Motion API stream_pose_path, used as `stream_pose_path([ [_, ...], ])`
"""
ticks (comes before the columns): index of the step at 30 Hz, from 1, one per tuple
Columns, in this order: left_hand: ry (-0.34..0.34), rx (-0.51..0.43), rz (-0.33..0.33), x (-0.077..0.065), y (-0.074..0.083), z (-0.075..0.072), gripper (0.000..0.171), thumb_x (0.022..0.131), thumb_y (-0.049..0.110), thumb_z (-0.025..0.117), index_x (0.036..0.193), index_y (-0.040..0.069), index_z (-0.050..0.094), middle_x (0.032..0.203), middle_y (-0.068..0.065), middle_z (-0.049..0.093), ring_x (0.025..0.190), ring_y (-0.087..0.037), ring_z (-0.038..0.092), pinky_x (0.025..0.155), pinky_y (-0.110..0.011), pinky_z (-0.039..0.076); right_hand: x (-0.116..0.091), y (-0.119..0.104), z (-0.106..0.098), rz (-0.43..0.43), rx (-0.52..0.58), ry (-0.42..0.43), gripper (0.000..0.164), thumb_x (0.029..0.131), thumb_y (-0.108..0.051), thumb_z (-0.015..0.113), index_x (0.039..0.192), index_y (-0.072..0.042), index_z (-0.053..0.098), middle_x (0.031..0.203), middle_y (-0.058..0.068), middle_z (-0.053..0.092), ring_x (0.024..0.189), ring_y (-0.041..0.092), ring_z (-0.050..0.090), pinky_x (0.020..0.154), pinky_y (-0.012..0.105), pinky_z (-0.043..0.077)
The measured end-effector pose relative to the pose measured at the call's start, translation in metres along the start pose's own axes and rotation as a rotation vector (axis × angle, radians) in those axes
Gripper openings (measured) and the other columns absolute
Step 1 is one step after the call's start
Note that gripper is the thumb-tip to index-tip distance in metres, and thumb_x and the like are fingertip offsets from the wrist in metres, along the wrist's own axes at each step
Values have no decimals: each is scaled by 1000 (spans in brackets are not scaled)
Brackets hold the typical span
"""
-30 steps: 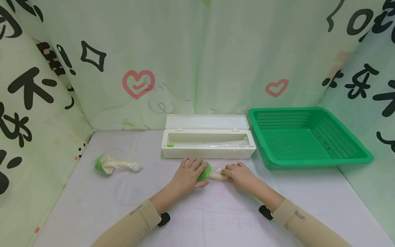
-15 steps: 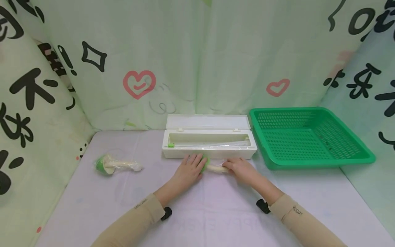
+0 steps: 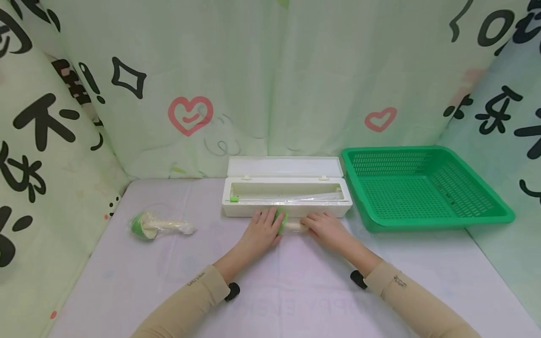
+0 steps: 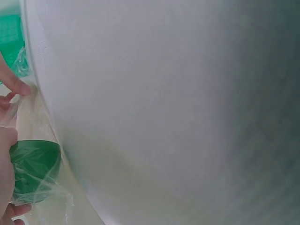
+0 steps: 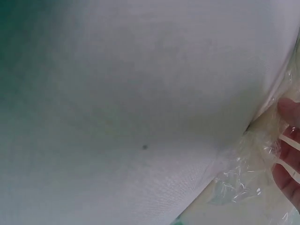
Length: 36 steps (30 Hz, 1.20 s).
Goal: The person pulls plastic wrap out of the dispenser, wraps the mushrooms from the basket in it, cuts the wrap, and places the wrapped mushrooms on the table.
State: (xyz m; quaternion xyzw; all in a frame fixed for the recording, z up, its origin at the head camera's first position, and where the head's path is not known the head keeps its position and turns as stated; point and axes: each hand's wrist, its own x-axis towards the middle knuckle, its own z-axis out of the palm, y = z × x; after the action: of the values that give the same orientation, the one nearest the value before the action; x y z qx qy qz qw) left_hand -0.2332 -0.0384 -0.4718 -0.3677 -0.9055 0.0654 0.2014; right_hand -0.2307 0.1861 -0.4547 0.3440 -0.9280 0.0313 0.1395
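A mushroom-shaped thing with a green cap [image 4: 35, 168] and a pale stem [image 3: 295, 226] lies in clear cling film [image 5: 241, 180] on the cloth, just before a white cling film dispenser [image 3: 287, 210]. My left hand [image 3: 260, 232] holds the cap from the left, its fingers pointing forward and partly hiding it. From the right, my right hand [image 3: 326, 229] grips the film-covered stem with curled fingertips [image 5: 288, 112]. A second mushroom-shaped thing [image 3: 160, 226], also wrapped, lies at the left. Lid raised, the dispenser shows a green slider [image 3: 234, 199] at its left end.
A green plastic basket [image 3: 439, 224] stands to the right of the dispenser. White cloth [image 3: 270, 291] covers the table, and printed curtains [image 3: 313, 84] enclose it at the back and sides.
Both hands have moved forward toward the dispenser with the mushroom-shaped thing. The right hand has come a little closer to the left, leaving less of the stem showing.
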Motion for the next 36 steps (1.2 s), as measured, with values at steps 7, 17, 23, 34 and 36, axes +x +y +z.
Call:
stream_pose_path([
  [7,13,-5,-10,-1,3,-2,61,85,44,58,130,6,41,122,-14,48,109,-25,48,93,-38,37,3,3,2,4,-10,-49,22,78,-9,68,100,-10,67,96,4,66,90,22,61,76,38,45],
  [17,70,-55,-36,-4,5,-3,59,82,42,63,124,5,45,113,-14,51,104,-25,50,89,-38,40,5,0,1,39,14,-102,21,82,-8,65,102,-11,67,101,5,66,95,23,61,80,41,45],
  [23,74,-114,-56,-6,6,-5,57,81,41,64,122,6,46,110,-13,51,101,-26,50,87,-38,40,4,-3,-1,54,33,-128,21,82,-8,64,103,-10,66,101,6,66,95,23,61,76,41,46],
  [34,70,-159,-88,-7,5,-3,57,80,41,66,122,8,46,113,-14,48,103,-26,48,87,-37,38,4,-2,0,55,73,-120,22,80,-6,66,102,-9,65,100,6,65,93,25,60,76,41,46],
  [36,55,-199,-99,-8,4,-3,57,81,40,65,124,9,45,116,-14,46,105,-27,47,88,-38,38,4,-2,0,59,81,-118,23,79,-6,68,102,-9,65,100,6,65,93,25,60,77,42,46],
])
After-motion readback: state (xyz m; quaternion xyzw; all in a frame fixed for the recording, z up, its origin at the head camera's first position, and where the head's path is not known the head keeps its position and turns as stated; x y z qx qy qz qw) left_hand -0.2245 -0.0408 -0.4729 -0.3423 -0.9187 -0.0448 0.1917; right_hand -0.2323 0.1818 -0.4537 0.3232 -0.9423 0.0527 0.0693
